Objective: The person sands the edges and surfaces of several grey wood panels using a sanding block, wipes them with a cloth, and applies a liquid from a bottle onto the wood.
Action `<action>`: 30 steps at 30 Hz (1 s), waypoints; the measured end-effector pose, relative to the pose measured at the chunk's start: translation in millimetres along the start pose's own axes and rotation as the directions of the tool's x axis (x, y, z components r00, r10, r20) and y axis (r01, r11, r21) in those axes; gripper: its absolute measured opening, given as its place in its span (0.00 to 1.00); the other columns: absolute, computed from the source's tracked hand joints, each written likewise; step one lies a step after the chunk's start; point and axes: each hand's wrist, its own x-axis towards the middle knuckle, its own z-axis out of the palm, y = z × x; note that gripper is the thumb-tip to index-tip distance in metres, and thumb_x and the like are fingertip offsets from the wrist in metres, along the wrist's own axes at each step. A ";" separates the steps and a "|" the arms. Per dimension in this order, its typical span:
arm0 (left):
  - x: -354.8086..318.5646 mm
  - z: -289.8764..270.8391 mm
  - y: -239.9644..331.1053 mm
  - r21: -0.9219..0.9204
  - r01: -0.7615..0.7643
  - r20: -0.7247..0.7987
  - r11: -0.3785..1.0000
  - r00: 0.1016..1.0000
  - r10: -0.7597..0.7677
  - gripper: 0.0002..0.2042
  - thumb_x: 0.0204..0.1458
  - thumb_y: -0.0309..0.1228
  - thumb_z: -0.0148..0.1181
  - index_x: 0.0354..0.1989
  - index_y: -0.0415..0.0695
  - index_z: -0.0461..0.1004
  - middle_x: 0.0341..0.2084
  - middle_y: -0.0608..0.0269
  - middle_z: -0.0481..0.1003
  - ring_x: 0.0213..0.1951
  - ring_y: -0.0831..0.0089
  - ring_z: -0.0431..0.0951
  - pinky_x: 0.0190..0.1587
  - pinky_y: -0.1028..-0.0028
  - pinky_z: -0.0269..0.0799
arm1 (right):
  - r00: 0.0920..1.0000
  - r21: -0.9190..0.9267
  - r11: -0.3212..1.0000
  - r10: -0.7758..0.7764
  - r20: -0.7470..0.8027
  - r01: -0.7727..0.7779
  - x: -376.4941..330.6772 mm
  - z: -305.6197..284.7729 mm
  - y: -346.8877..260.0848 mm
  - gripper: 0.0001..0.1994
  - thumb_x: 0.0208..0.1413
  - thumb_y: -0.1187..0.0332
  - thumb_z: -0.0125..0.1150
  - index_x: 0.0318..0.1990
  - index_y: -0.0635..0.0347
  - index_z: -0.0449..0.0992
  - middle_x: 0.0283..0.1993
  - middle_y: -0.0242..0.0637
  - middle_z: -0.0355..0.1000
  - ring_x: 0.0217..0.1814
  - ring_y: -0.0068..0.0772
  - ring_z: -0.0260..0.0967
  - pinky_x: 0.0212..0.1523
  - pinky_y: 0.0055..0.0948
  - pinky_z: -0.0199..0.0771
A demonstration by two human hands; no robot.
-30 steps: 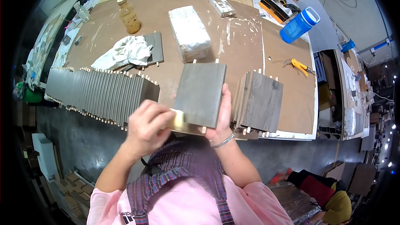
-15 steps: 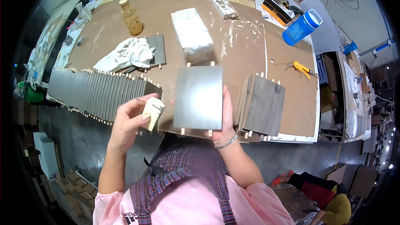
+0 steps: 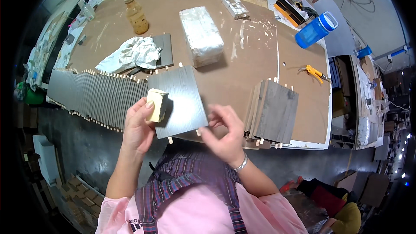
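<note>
My left hand [image 3: 139, 123] grips a pale yellow sponge-like block [image 3: 156, 105], thumb on its face. The block overlaps the left part of a grey wood-grain panel [image 3: 184, 97], which has light wooden pegs on its upper and lower edges. Whether my left fingers also hold the panel from behind is hidden. By the panel's lower right corner is my right hand [image 3: 226, 132], fingers spread and apart, with no grip on it. At the left a long row of similar pegged panels [image 3: 102, 97] stands on edge. Several more panels [image 3: 277, 112] lean together at the right.
On the brown tabletop [image 3: 255, 56] are a wrapped white block [image 3: 201, 34], a white cloth [image 3: 132, 54] on a dark panel, a jar [image 3: 136, 15], a blue bottle [image 3: 315, 30] and a yellow air gun [image 3: 315, 73]. Another person [image 3: 333, 203] is low at the right.
The panel has moved left and tilted, toward the row. My right hand has let go of its right side and opened. The yellow block now sits in front of the panel.
</note>
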 end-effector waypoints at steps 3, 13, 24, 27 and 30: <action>-1.1 5.5 2.9 0.040 -0.028 -0.017 0.999 0.999 0.028 0.12 0.56 0.29 0.58 0.46 0.34 0.71 0.40 0.57 0.78 0.41 0.74 0.79 0.47 0.74 0.76 | 0.980 -0.225 0.954 -0.197 0.023 0.197 -0.1 7.6 -3.6 0.18 0.40 0.76 0.69 0.43 0.65 0.77 0.37 0.40 0.67 0.31 0.35 0.70 0.31 0.30 0.73; -7.0 4.3 6.7 0.067 -0.072 -0.047 0.995 0.996 0.075 0.12 0.56 0.28 0.59 0.44 0.35 0.72 0.38 0.59 0.77 0.39 0.76 0.79 0.45 0.76 0.76 | 0.988 -0.209 0.966 -0.156 -0.011 0.151 -6.6 19.5 2.7 0.13 0.40 0.81 0.67 0.38 0.66 0.81 0.37 0.40 0.69 0.30 0.29 0.70 0.31 0.25 0.72; -15.8 -2.7 9.8 0.045 -0.098 -0.061 0.994 0.993 0.101 0.12 0.56 0.27 0.59 0.45 0.34 0.72 0.39 0.59 0.77 0.39 0.77 0.79 0.45 0.77 0.76 | 0.971 -0.135 0.962 -0.231 0.064 0.238 -8.0 20.5 1.0 0.12 0.42 0.83 0.66 0.38 0.66 0.81 0.37 0.40 0.69 0.28 0.26 0.70 0.29 0.22 0.72; -18.4 -3.7 10.1 0.051 -0.097 -0.054 0.994 0.994 0.100 0.12 0.56 0.27 0.59 0.46 0.34 0.72 0.39 0.59 0.78 0.39 0.77 0.79 0.45 0.77 0.76 | 0.963 -0.170 0.949 -0.254 0.090 0.266 -8.9 20.2 -1.1 0.11 0.42 0.82 0.67 0.37 0.65 0.81 0.36 0.40 0.69 0.27 0.27 0.70 0.29 0.23 0.73; -20.5 -5.5 9.0 0.049 -0.106 -0.052 0.993 0.993 0.109 0.12 0.55 0.27 0.59 0.46 0.34 0.72 0.39 0.59 0.78 0.39 0.77 0.79 0.44 0.77 0.76 | 0.950 -0.200 0.929 -0.294 0.106 0.310 -10.4 22.6 0.0 0.08 0.44 0.81 0.67 0.34 0.67 0.79 0.37 0.41 0.66 0.25 0.29 0.71 0.27 0.26 0.74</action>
